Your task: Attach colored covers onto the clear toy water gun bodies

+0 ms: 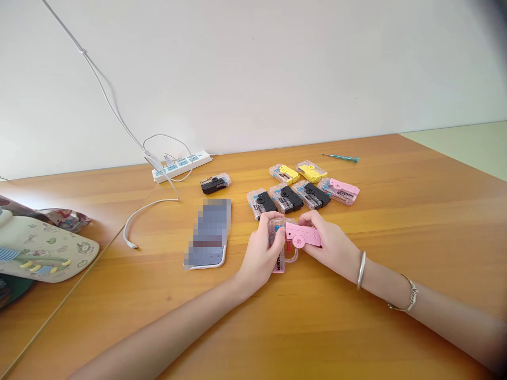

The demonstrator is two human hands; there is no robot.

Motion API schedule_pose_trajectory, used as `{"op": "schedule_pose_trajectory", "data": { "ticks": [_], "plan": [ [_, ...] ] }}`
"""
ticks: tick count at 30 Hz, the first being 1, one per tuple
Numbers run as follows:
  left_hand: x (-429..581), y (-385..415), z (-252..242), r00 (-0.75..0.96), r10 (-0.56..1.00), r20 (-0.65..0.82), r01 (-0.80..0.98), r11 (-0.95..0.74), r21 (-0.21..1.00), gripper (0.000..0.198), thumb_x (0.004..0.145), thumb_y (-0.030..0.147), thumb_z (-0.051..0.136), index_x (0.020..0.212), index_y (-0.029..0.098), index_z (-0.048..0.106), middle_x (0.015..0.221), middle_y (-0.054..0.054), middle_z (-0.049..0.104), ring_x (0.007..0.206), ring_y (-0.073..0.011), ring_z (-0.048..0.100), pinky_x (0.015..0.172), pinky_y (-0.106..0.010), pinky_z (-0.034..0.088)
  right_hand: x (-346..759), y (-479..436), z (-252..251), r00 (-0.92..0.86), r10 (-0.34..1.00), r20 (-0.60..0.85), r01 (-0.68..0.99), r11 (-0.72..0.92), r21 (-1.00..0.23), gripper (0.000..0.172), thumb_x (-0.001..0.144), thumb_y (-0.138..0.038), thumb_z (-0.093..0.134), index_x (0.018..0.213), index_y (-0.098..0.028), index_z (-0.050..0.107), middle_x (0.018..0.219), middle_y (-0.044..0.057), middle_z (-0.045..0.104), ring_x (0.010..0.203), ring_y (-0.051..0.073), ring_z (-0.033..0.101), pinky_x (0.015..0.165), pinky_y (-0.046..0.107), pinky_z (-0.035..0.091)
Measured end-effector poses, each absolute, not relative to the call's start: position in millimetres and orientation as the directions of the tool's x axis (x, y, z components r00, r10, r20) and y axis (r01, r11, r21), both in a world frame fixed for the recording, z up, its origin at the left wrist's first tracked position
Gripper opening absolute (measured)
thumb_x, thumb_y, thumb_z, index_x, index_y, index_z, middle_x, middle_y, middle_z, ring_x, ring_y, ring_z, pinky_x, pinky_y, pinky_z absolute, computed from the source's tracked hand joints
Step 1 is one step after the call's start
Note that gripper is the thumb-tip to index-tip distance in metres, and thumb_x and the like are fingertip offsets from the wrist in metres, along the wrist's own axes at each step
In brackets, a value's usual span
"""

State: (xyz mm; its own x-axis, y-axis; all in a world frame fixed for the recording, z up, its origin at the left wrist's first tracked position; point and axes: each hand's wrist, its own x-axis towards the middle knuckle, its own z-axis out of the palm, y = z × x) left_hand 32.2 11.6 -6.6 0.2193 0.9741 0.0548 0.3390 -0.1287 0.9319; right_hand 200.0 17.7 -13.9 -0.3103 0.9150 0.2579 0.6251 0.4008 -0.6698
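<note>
Between my two hands is a pink and clear folding toy water gun, with "WATER" lettering partly showing on its clear body and a red trigger. My left hand grips the clear body, its thumb near the pink part. On the other side, my right hand has its fingers closed around the pink part, which is swung out at an angle from the body. Just beyond my hands lie folded toy guns of the same kind: several black ones, two yellow ones and a pink one.
A phone lies left of my hands, with another black toy gun behind it. A power strip and white cable run along the wall. A screwdriver rests at the back right; a patterned bag is at left.
</note>
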Motion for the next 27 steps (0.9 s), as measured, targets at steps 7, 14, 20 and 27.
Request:
{"op": "schedule_pose_trajectory", "data": {
  "ticks": [7,14,20,27],
  "plan": [
    [32,13,-10,0.229,0.971,0.072,0.266,-0.134,0.955,0.016,0.09,0.026,0.037,0.104,0.022,0.041,0.071,0.004,0.05,0.06,-0.0114,0.047,0.056,-0.021,0.039,198,14,-19,-0.326,0.894,0.307,0.676,0.448,-0.585,0.015,0.08,-0.026,0.046,0.092,-0.023,0.037,0.086,0.005,0.063,0.069,0.02,0.064,0.058,0.03,0.048],
    [31,12,-10,0.23,0.97,0.079,0.238,-0.135,0.962,0.016,0.091,0.03,0.038,0.106,0.023,0.041,0.072,0.003,0.05,0.061,-0.0115,0.047,0.057,-0.021,0.039,197,14,-17,-0.319,0.905,0.283,0.698,0.426,-0.576,0.018,0.079,-0.025,0.047,0.094,-0.023,0.037,0.088,0.005,0.062,0.071,0.021,0.063,0.059,0.032,0.048],
    [30,12,-7,0.172,0.98,0.099,0.171,-0.129,0.977,0.017,0.092,0.033,0.036,0.104,0.023,0.041,0.077,0.002,0.055,0.067,-0.0117,0.051,0.062,-0.02,0.041,198,6,-15,-0.375,0.897,0.233,0.648,0.433,-0.627,0.041,0.076,-0.019,0.049,0.112,-0.022,0.032,0.099,0.007,0.062,0.066,0.017,0.062,0.057,0.031,0.049],
    [26,12,-9,0.11,0.992,0.054,0.321,-0.087,0.943,0.026,0.093,0.043,0.03,0.107,0.026,0.042,0.076,0.003,0.058,0.065,-0.0139,0.053,0.063,-0.024,0.042,193,-9,-13,-0.49,0.781,0.387,0.662,0.622,-0.419,0.054,0.08,-0.029,0.051,0.126,-0.021,0.023,0.103,0.011,0.063,0.066,0.021,0.065,0.055,0.034,0.05]
  ]
}}
